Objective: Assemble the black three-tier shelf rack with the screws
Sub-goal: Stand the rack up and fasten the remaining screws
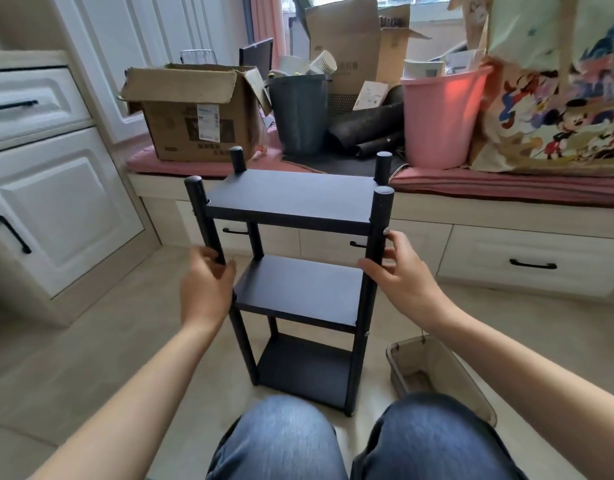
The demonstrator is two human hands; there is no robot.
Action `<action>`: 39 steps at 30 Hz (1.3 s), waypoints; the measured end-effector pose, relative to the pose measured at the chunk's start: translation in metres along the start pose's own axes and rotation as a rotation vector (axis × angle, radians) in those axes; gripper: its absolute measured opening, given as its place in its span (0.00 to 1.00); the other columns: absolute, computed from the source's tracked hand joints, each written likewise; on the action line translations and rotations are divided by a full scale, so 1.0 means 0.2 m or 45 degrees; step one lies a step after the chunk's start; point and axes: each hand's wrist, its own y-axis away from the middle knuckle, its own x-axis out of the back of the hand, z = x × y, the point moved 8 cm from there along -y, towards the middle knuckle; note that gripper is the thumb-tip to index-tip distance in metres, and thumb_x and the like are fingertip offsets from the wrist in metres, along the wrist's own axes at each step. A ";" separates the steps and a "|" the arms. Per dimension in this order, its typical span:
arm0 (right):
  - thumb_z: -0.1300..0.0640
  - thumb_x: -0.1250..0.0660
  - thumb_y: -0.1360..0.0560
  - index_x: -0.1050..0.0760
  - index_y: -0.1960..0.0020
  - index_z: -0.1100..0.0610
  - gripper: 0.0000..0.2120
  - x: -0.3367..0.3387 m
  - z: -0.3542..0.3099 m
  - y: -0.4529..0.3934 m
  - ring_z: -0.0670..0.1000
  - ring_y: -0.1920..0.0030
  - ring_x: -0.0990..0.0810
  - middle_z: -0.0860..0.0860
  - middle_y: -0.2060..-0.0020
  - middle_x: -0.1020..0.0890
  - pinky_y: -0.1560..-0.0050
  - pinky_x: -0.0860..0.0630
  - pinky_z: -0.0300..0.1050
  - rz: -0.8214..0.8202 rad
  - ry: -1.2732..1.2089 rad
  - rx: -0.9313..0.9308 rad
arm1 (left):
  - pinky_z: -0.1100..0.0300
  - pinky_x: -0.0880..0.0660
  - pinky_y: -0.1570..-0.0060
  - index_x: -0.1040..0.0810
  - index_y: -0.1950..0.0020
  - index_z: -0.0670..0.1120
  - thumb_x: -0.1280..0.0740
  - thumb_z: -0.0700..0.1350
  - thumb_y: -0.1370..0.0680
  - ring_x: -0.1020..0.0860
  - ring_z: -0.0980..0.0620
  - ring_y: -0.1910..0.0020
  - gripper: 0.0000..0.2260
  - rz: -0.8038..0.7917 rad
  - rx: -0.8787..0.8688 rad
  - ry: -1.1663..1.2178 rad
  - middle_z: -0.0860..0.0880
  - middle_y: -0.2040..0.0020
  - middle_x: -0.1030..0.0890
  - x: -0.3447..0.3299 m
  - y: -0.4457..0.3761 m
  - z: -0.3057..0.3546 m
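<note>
- Nearest the camera, two knees in blue jeans sit just in front of the black rack, which stands upright on the pale tiled floor.
- Right of the rack's foot, a clear plastic tub lies on the floor, just beside the right knee; what is in it is too dim to tell.
- The rack's lowest shelf sits near the floor, the middle shelf above it, the top shelf highest, all three held between four round black posts.
- A small silvery screw head shows on the front right post beside the middle shelf, and another on the same post just under the top shelf.
- The left hand grips the rack's front left post between the top and middle shelves, its fingers curled round it.
- The right hand holds the front right post at about the same height, thumb in front and fingers wrapped behind.
- Behind the rack runs a window seat with a red cushion and white drawers below.
- On that seat, left of the rack's top, stands an open cardboard box; behind the rack a grey bucket with paper cups; to the right a pink bucket and a cartoon-printed bag.
- Far left of the rack stands a white cabinet with black handles.
</note>
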 end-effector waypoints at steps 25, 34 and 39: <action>0.61 0.46 0.17 0.39 0.39 0.52 0.08 0.05 0.18 -0.40 0.59 0.54 0.21 0.55 0.56 0.22 0.61 0.25 0.42 0.255 -0.053 0.145 | 0.49 0.24 0.53 0.31 0.45 0.46 0.41 0.48 0.15 0.20 0.51 0.60 0.05 -0.099 -0.171 0.361 0.44 0.57 0.23 -0.24 -0.27 0.07; 0.66 0.43 0.18 0.32 0.43 0.54 0.09 0.11 0.23 -0.94 0.51 0.63 0.24 0.52 0.62 0.25 0.57 0.20 0.45 0.170 -0.386 0.251 | 0.61 0.27 0.68 0.32 0.57 0.60 0.41 0.54 0.16 0.26 0.52 0.71 0.09 -0.017 -0.277 0.380 0.47 0.69 0.26 -0.51 -0.67 0.12; 0.68 0.42 0.19 0.31 0.43 0.55 0.10 0.13 0.27 -1.14 0.49 0.62 0.23 0.54 0.62 0.25 0.55 0.21 0.45 0.085 -0.454 0.062 | 0.55 0.26 0.62 0.28 0.57 0.55 0.39 0.50 0.16 0.23 0.50 0.68 0.09 -0.157 -0.124 0.342 0.47 0.66 0.23 -0.61 -0.85 0.10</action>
